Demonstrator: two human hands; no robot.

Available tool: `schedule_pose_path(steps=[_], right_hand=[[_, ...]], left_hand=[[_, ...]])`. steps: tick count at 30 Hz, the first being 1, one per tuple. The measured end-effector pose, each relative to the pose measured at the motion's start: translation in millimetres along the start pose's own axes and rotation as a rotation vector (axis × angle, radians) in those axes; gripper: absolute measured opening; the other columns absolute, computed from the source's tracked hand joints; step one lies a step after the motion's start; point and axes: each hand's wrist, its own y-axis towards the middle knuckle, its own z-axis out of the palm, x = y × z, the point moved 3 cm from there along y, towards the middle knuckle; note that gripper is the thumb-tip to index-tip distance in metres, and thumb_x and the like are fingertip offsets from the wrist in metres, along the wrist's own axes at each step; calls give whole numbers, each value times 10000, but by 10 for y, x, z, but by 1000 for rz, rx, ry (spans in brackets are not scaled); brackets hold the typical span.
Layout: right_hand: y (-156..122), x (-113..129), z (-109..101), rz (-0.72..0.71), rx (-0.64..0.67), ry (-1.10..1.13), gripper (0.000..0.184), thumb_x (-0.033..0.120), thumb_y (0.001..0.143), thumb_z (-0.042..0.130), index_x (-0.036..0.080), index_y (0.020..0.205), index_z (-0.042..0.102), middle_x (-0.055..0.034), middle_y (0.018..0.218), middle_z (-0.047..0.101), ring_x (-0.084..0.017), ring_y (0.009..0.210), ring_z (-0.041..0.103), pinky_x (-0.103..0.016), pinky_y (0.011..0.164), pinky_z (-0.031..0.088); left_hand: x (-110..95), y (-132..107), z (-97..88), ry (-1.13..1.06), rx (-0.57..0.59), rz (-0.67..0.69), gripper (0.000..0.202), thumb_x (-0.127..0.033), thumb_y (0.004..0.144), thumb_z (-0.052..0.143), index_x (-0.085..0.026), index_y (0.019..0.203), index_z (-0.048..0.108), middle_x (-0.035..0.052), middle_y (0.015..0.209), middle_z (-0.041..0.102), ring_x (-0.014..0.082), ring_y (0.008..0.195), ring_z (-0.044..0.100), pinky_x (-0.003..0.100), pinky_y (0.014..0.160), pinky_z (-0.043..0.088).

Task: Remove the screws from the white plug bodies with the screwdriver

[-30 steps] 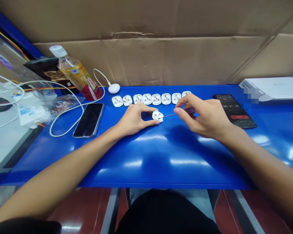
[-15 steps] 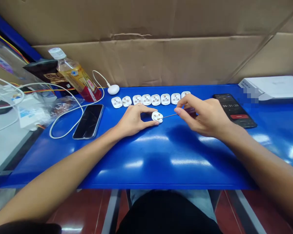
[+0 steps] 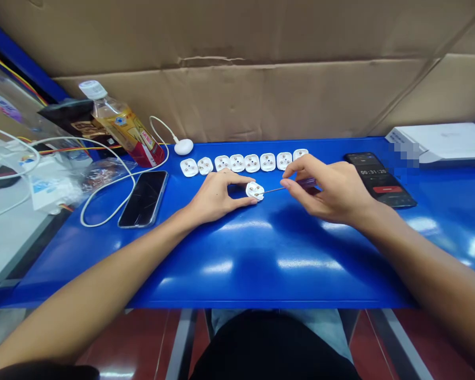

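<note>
My left hand point(image 3: 217, 195) pins a white three-pin plug base point(image 3: 255, 190) to the blue tabletop with its fingertips. My right hand point(image 3: 328, 187) pinches a small screwdriver point(image 3: 306, 183) with a dark purple handle. Its thin metal shaft point(image 3: 271, 190) reaches left, and the tip rests on a screw in the plug base's face. Just beyond my hands, several similar white plug bases point(image 3: 252, 163) stand in a row along the table's far side. My right fingers partly cover the row's last piece.
A black smartphone point(image 3: 143, 199) and a white cable point(image 3: 103, 203) lie left of my hands. A second phone showing a timer point(image 3: 380, 180) lies to the right. A drink bottle point(image 3: 122, 124), white puck point(image 3: 183, 146), white box point(image 3: 439, 142) and cardboard wall point(image 3: 237, 95) edge the table.
The view has tilted slightly. My right hand has shifted a little left and down, with the screwdriver tip still at the plug base. My left hand and the plug base stay in place.
</note>
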Motion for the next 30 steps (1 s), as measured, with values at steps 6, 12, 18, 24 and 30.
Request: schedule_pose_path(steps=[6, 12, 18, 24, 30], right_hand=[[-2, -14, -1, 3, 38, 92, 284, 271, 926, 632, 229, 1198, 561, -50, 929, 775, -240, 777, 751, -314, 624, 522], [10, 22, -16, 14, 45, 117, 262, 278, 932, 601, 229, 1185, 549, -59, 963, 781, -238, 810, 759, -316, 659, 534], [17, 9, -13, 22, 13, 120, 216, 296, 929, 601, 235, 1133, 561, -64, 979, 785, -236, 792, 752, -319, 649, 533], [15, -1, -5, 34, 32, 121, 248, 284, 929, 602, 225, 1166, 565, -62, 963, 778, -233, 764, 741, -327, 649, 537], [26, -4, -13, 61, 34, 73, 219, 342, 941, 623, 231, 1128, 603, -44, 896, 774, -251, 748, 743, -330, 621, 518]], left_hand=[[6, -3, 6, 13, 2, -6, 435, -471, 814, 853, -231, 1174, 805, 60, 1096, 810, 266, 998, 732, 377, 916, 551], [11, 0, 2, 19, 6, -6, 437, -497, 820, 840, -248, 1177, 804, 55, 1119, 808, 279, 1030, 726, 393, 932, 537], [12, 0, 6, 13, 4, -6, 440, -493, 818, 844, -250, 1182, 804, 54, 1119, 807, 282, 1031, 722, 403, 932, 535], [1, -3, 1, 10, 2, -1, 432, -484, 811, 852, -241, 1165, 810, 59, 1081, 811, 269, 992, 734, 374, 915, 553], [-1, -3, 3, -2, 7, 2, 419, -488, 813, 848, -251, 1157, 811, 50, 1080, 811, 264, 1002, 731, 373, 932, 558]])
